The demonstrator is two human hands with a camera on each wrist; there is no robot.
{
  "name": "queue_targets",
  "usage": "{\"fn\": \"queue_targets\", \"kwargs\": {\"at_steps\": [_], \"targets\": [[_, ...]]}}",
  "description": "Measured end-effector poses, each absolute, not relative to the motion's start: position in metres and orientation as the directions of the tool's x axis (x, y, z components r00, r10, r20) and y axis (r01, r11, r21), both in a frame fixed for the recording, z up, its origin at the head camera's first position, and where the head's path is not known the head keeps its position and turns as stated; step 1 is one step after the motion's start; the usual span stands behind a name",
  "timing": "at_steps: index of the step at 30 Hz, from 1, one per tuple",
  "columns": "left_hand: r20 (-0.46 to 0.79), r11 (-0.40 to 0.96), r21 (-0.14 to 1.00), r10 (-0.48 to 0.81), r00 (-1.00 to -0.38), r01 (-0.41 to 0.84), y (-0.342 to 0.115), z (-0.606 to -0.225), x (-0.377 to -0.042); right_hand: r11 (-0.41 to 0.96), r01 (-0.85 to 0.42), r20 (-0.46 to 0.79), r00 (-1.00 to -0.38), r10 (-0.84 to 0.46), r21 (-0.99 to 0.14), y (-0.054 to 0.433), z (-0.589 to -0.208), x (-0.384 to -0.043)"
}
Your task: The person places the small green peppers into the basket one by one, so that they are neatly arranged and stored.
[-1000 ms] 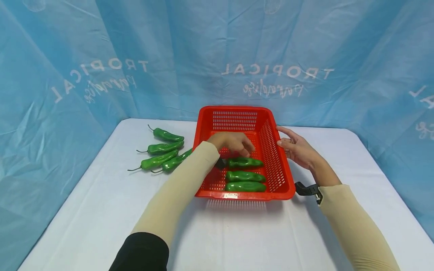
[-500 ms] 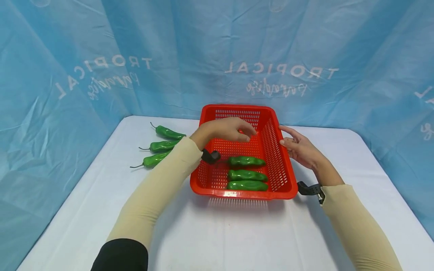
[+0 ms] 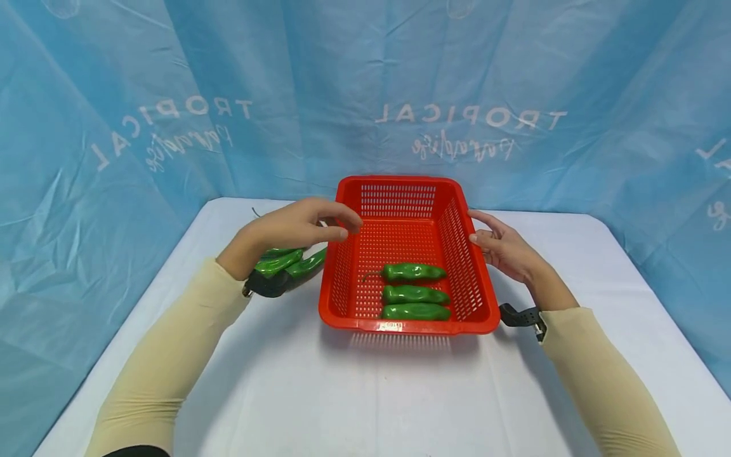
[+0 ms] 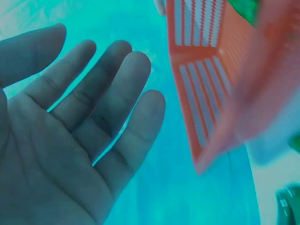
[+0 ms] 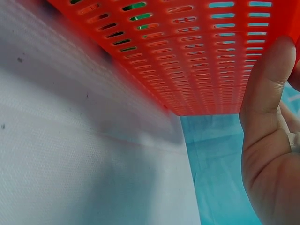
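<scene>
In the head view a red plastic basket (image 3: 394,327) sits on the table with three green chili peppers (image 3: 415,294) lying crosswise in its near half. The topmost one shows a thin stem. My left hand (image 3: 297,223) hovers near the basket's left rim with fingers apart; the left wrist view shows its bare palm (image 4: 51,154) holding nothing. Beneath that arm lie more green peppers (image 3: 311,263), partly hidden. On the right side, my right hand (image 3: 504,251) grips the basket's rim, and the right wrist view shows its thumb (image 5: 272,84) against the outer wall.
A white cloth (image 3: 394,400) covers the table. Blue plastic sheeting (image 3: 365,82) with printed lettering hangs behind and at both sides. Both wrists wear black straps; the right one (image 3: 520,316) lies close to the basket's near right corner.
My left hand has risen out of the basket and moved left towards the loose peppers, leaving the three peppers inside. My right hand stays on the rim.
</scene>
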State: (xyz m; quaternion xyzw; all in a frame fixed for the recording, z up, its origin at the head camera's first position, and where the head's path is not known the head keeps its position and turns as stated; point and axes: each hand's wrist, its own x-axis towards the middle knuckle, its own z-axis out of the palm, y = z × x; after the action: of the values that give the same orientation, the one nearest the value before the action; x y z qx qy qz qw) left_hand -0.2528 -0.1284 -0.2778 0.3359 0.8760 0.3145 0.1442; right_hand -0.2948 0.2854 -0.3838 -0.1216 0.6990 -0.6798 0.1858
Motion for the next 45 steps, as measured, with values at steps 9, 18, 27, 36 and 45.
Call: {"fn": "queue_targets", "kwargs": {"at_steps": [9,18,27,36,45], "targets": [[-0.047,0.678,0.605,0.553,-0.832,0.417,-0.176,-0.311,-0.252,-0.007,0.088,-0.075,-0.891,-0.449,-0.996,0.285,-0.382,-0.294],[-0.084,0.763,0.519,0.493,-0.866,0.385,-0.191,-0.355,-0.261,0.048,0.077,-0.090,-0.896,-0.435,-0.996,0.286,-0.383,-0.294],[-0.046,0.808,0.372,0.507,-0.860,0.457,-0.188,-0.381,-0.263,0.043,0.072,-0.084,-0.894,-0.440,-0.996,0.285,-0.383,-0.295],[-0.052,0.841,0.325,0.472,-0.880,0.432,-0.187,-0.389,-0.261,0.023,0.077,-0.080,-0.904,-0.420,-0.997,0.286,-0.383,-0.294],[-0.021,0.802,0.372,0.510,-0.860,0.467,-0.193,-0.395,-0.255,0.043,0.074,-0.086,-0.903,-0.420,-0.996,0.284,-0.382,-0.295]]}}
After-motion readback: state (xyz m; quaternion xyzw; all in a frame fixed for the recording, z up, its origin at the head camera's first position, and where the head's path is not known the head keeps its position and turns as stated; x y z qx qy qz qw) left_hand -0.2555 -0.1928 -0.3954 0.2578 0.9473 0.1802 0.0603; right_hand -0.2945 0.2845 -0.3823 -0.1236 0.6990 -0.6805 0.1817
